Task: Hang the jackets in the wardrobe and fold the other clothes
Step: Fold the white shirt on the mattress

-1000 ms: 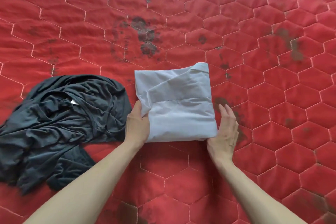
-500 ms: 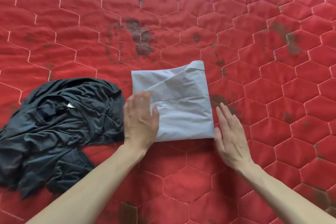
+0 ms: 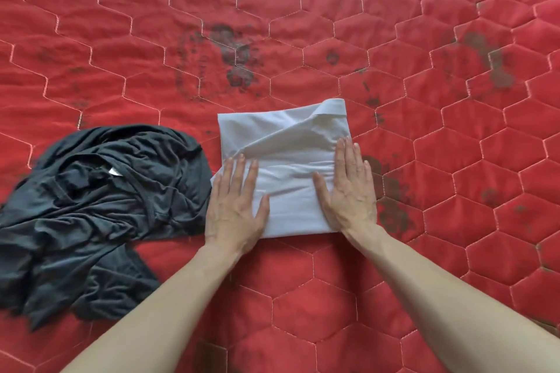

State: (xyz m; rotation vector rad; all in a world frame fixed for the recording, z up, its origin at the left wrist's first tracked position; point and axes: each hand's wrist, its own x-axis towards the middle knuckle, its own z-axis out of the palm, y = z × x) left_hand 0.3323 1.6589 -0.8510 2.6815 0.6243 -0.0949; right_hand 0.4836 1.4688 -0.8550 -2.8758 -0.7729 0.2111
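Flat hands (image 3: 292, 200) on folded shirt (image 3: 285, 142)

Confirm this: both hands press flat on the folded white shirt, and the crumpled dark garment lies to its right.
Wrong side. The head view shows the dark garment left of the white shirt. Left hand and right hand do press flat on it.

Quilted red bedcover (image 3: 303, 24), hexagon-stitched, dark-stained, spreading beyond, beneath and to both sides of the hands.

Crumpled dark garment (image 3: 100, 203) crowds the left; bare red quilt (image 3: 454, 160) lies rightward.
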